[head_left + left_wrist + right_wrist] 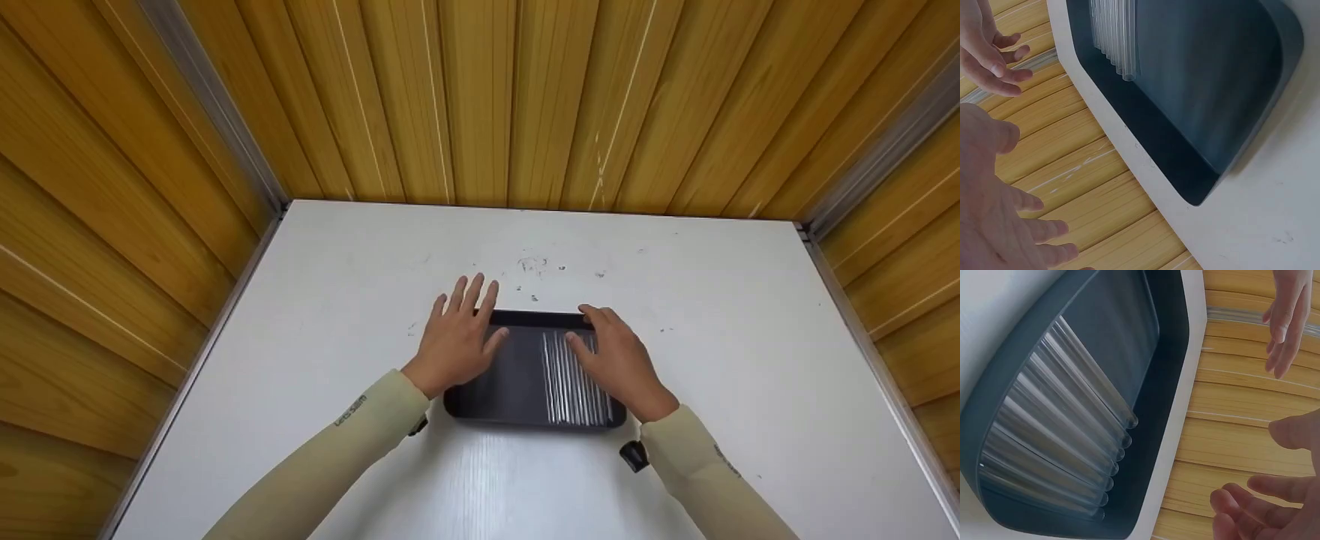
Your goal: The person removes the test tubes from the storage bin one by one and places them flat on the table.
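A dark grey rectangular tray (502, 421) lies on the white table. Several clear test tubes (559, 382) lie side by side in its right part, their rounded ends toward the far wall, as the right wrist view shows. My left hand (456, 341) hovers over the tray's left side, fingers spread and holding nothing. Over the right side is my right hand (619, 360), its fingers loosely bent above the test tubes (1072, 422) with nothing in them. Both palms (985, 197) appear bare in the wrist views.
The white table (360, 277) bears dark scuff marks (534, 264) beyond the tray. Wood-patterned walls (480, 97) with metal corner posts enclose it at the back and both sides. A black wrist device (634, 455) shows under the right sleeve.
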Motion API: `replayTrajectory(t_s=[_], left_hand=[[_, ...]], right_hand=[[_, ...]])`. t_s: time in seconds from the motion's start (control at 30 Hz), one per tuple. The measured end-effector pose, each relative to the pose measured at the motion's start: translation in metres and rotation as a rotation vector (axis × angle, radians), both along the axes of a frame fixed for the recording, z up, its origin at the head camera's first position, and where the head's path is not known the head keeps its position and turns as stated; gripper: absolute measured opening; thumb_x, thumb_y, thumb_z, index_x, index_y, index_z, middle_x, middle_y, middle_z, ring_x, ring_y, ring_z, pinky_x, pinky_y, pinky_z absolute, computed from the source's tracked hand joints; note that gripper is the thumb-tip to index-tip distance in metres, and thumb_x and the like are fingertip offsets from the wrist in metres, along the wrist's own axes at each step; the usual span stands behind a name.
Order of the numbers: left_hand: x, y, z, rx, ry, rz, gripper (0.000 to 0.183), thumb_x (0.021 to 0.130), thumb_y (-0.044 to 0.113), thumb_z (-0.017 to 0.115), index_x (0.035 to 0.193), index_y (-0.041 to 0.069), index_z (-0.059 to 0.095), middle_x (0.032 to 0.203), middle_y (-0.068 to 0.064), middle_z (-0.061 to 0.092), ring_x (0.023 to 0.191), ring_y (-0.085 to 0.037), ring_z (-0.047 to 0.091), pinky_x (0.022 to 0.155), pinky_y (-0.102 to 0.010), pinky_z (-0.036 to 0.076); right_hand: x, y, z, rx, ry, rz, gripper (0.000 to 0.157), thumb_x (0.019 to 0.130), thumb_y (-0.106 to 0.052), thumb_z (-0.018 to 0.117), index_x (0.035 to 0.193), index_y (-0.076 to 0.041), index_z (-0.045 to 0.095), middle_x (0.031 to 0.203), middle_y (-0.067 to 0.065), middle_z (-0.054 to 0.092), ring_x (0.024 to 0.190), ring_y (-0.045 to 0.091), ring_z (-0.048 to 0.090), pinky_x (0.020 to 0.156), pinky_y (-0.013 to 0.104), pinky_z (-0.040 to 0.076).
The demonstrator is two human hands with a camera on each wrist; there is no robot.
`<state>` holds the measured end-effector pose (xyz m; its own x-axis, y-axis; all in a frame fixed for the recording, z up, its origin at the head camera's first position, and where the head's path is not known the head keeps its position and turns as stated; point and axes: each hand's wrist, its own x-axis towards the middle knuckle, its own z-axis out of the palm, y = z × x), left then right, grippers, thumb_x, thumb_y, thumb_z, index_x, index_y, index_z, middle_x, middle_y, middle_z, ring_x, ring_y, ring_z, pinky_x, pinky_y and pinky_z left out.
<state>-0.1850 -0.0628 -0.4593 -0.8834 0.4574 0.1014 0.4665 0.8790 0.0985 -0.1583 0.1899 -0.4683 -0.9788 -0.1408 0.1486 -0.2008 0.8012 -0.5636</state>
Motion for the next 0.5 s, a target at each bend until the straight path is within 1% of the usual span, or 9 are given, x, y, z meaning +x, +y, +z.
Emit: replayTrajectory(t_s=[0.2, 0.33, 0.47, 0.5], left_hand=[[0.002, -0.003, -0.006, -0.003, -0.009, 0.010, 0.070, 0.108, 0.050, 0.038, 0.162, 0.009, 0.021, 0.166, -0.017, 0.022, 0.152, -0.038, 0.021, 0.115, -0.058, 0.029], [0.004, -0.004, -0.010, 0.010, -0.026, 0.014, 0.070, 0.108, 0.050, 0.039, 0.161, 0.009, 0.022, 0.166, -0.017, 0.023, 0.152, -0.038, 0.022, 0.114, -0.059, 0.029], [0.005, -0.007, -0.014, 0.025, -0.037, 0.021, 0.069, 0.108, 0.049, 0.039, 0.161, 0.008, 0.023, 0.165, -0.018, 0.023, 0.152, -0.039, 0.023, 0.114, -0.059, 0.030], [0.005, -0.007, -0.015, 0.029, -0.033, 0.020, 0.069, 0.108, 0.049, 0.040, 0.161, 0.008, 0.024, 0.165, -0.018, 0.024, 0.151, -0.039, 0.024, 0.114, -0.059, 0.031]], right_hand=[[0.002, -0.002, -0.003, -0.032, -0.045, 0.000, 0.052, 0.099, -0.020, 0.067, 0.141, 0.006, 0.051, 0.129, 0.023, 0.058, 0.121, 0.039, 0.058, 0.100, 0.054, 0.047], [0.003, -0.003, -0.003, -0.054, -0.048, 0.002, 0.048, 0.098, -0.018, 0.068, 0.137, 0.007, 0.055, 0.128, 0.023, 0.060, 0.121, 0.039, 0.058, 0.100, 0.053, 0.047], [0.004, -0.006, -0.006, -0.058, -0.059, 0.007, 0.045, 0.097, -0.017, 0.069, 0.134, 0.006, 0.057, 0.130, 0.023, 0.059, 0.123, 0.038, 0.058, 0.102, 0.053, 0.046], [0.004, -0.007, -0.006, -0.055, -0.064, 0.006, 0.045, 0.097, -0.017, 0.069, 0.134, 0.005, 0.058, 0.131, 0.022, 0.059, 0.120, 0.037, 0.059, 0.100, 0.053, 0.047]])
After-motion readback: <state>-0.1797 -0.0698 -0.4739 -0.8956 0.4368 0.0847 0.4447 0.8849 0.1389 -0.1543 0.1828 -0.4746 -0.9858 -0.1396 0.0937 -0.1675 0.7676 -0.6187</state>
